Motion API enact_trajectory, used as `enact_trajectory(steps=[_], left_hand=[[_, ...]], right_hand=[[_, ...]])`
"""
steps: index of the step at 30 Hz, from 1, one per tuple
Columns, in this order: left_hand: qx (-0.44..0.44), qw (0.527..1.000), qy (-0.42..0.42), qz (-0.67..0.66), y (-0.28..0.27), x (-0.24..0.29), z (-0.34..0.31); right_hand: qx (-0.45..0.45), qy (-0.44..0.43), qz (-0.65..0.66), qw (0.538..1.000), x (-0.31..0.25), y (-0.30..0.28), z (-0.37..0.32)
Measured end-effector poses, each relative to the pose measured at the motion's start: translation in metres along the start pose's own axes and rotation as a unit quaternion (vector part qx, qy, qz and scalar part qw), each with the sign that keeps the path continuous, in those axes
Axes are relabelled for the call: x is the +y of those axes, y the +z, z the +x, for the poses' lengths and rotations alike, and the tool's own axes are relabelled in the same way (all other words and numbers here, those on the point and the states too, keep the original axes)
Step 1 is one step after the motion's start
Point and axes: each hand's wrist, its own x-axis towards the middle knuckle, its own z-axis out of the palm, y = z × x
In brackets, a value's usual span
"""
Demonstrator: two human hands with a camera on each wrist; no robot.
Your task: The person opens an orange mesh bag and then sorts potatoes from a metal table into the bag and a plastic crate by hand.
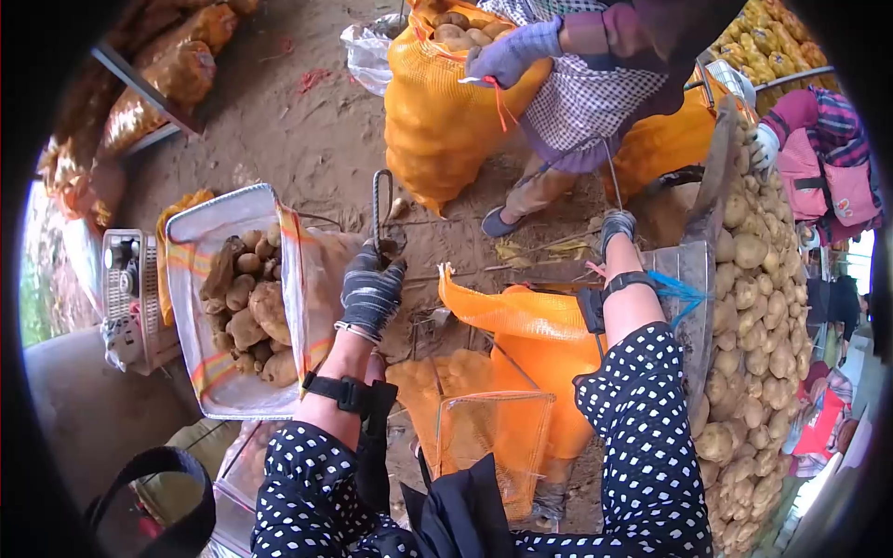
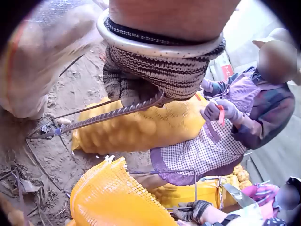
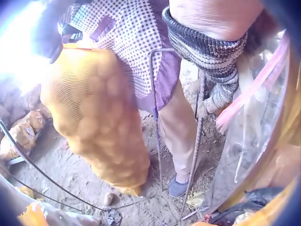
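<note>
In a striped grey glove, my left hand [image 1: 372,290] [image 2: 155,75] curls round a ribbed metal rod [image 2: 113,112] whose bent loop [image 1: 377,200] rises above the fist. My right hand [image 1: 618,228] [image 3: 218,70], gloved alike, grips another upright ribbed rod [image 3: 198,136]; part of its fingers is hidden behind the glove cuff. An orange mesh bag [image 1: 535,367] [image 2: 117,197] hangs slack between my forearms, its frayed edge toward the left hand. Beside the left hand stands a pale woven sack [image 1: 321,279] with potatoes [image 1: 244,307] inside.
Ahead, a person in a checked apron [image 1: 595,102] holds a full orange potato bag [image 1: 433,121]. A potato heap [image 1: 753,307] lies behind a metal edge at right, with another person [image 1: 828,167] beyond. A white basket [image 1: 130,298] stands at far left.
</note>
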Motion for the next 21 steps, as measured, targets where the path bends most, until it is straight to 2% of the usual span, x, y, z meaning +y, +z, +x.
enact_trajectory(steps=[2, 3, 4, 6, 7, 8, 10, 12, 14, 15, 16, 18, 19, 20, 21], left_hand=[[0.012, 0.999, 0.017, 0.024, 0.004, -0.003, 0.001], [0.034, 0.994, 0.040, 0.098, -0.001, 0.013, -0.005], [0.032, 0.994, 0.043, 0.097, 0.005, 0.016, -0.005], [0.026, 0.987, 0.034, 0.158, 0.014, 0.023, -0.003], [0.034, 0.985, 0.044, 0.165, 0.017, 0.027, -0.003], [0.029, 0.985, 0.047, 0.165, 0.015, 0.030, -0.002], [0.026, 0.984, 0.017, 0.174, 0.019, 0.030, -0.003], [0.020, 0.981, 0.008, 0.192, 0.019, 0.034, -0.010], [0.029, 0.976, 0.070, 0.203, 0.020, 0.024, -0.013], [0.024, 0.983, 0.070, 0.166, 0.020, 0.022, -0.013], [0.010, 0.985, 0.068, 0.157, 0.020, 0.014, -0.006], [-0.086, 0.993, -0.020, 0.076, 0.016, 0.003, 0.002], [-0.038, 0.990, 0.047, 0.127, 0.012, 0.002, -0.004], [-0.048, 0.990, 0.007, 0.130, 0.005, 0.016, -0.020], [-0.056, 0.995, -0.005, 0.077, -0.001, 0.012, -0.034]], right_hand=[[0.031, -0.078, -0.204, 0.975, 0.008, 0.009, 0.000], [0.040, -0.115, -0.299, 0.947, 0.014, 0.019, -0.003], [0.043, -0.115, -0.297, 0.947, 0.015, 0.012, -0.014], [0.125, -0.207, -0.261, 0.935, 0.013, -0.004, -0.038], [0.094, -0.159, -0.129, 0.974, 0.007, 0.005, -0.045], [0.105, -0.245, -0.136, 0.954, 0.013, 0.009, -0.053], [0.192, -0.208, -0.183, 0.942, 0.001, 0.014, -0.123], [0.184, -0.299, -0.194, 0.916, -0.015, 0.001, -0.213], [0.206, -0.481, -0.199, 0.829, -0.006, -0.007, -0.259], [0.185, -0.567, -0.214, 0.774, -0.001, -0.020, -0.286], [0.102, -0.593, -0.196, 0.775, 0.007, -0.039, -0.315], [0.013, -0.623, -0.207, 0.754, 0.038, -0.082, -0.370], [-0.025, -0.628, -0.184, 0.756, 0.061, -0.107, -0.392], [0.017, -0.661, -0.234, 0.713, 0.084, -0.136, -0.418], [-0.006, -0.614, -0.250, 0.749, 0.111, -0.161, -0.438]])
